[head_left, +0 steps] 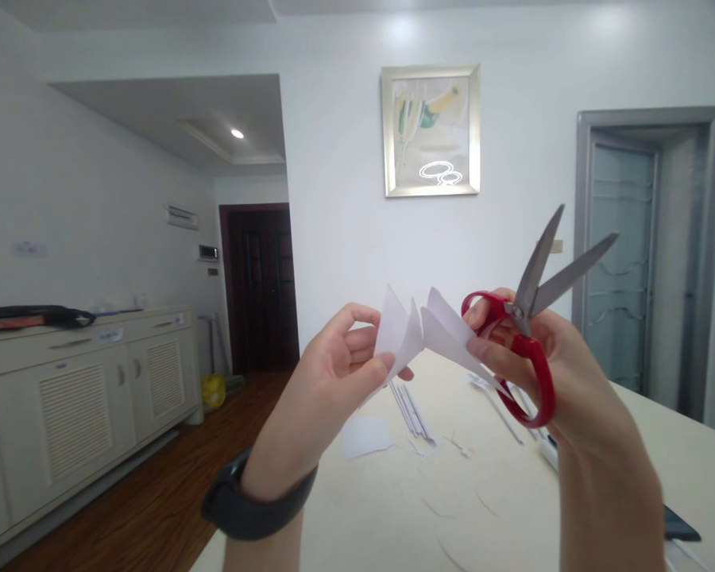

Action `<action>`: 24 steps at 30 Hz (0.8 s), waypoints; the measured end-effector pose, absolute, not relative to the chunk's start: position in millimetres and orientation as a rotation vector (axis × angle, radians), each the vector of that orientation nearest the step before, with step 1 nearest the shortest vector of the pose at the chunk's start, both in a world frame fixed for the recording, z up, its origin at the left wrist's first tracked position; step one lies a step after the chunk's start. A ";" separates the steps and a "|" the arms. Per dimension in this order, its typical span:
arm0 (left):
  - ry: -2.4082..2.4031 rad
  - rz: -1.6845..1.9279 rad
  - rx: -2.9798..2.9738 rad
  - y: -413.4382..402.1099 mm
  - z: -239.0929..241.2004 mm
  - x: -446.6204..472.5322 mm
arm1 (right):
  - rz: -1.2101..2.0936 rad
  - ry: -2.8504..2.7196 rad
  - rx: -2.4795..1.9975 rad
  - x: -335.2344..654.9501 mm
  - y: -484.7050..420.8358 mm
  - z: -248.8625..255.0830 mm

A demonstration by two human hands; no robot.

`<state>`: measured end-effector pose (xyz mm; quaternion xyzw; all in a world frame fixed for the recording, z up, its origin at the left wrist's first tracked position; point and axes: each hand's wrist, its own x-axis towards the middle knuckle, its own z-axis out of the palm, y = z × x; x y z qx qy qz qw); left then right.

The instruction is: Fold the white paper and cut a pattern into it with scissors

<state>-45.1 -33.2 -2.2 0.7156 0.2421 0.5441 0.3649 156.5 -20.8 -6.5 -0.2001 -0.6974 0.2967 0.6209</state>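
A folded piece of white paper [400, 330] is held up above the table, narrow at its middle and flaring into pointed flaps on both sides. My left hand [345, 357] pinches its left side between thumb and fingers. On the other side, my right hand [524, 357] grips the paper's right flap with thumb and fingertips. Red-handled scissors [530, 306] hang on that same hand, fingers through a loop, with the blades spread and pointing up and right, away from the paper.
On the cream table [393, 508] lie several thin rolled paper sticks [413, 411], a flat white paper piece [366, 437] and thin paper scraps [458, 445]. A dark flat object [682, 524] rests at the right edge. A white cabinet [83, 397] stands at left.
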 end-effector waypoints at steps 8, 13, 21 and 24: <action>0.668 1.262 1.886 -31.5 -2.3 -49.7 | 0.663 -1.601 -0.464 158.6 -21.1 -6.9; 0.732 1.260 1.964 -31.6 -1.9 -47.4 | 0.684 -1.628 -0.472 159.4 -21.3 -6.7; 0.715 1.220 1.907 -29.3 -2.6 -41.3 | 0.688 -1.691 -0.489 158.7 -21.2 -6.7; 0.724 1.211 1.897 -29.9 -1.9 -39.3 | 0.684 -1.702 -0.507 158.6 -21.0 -5.7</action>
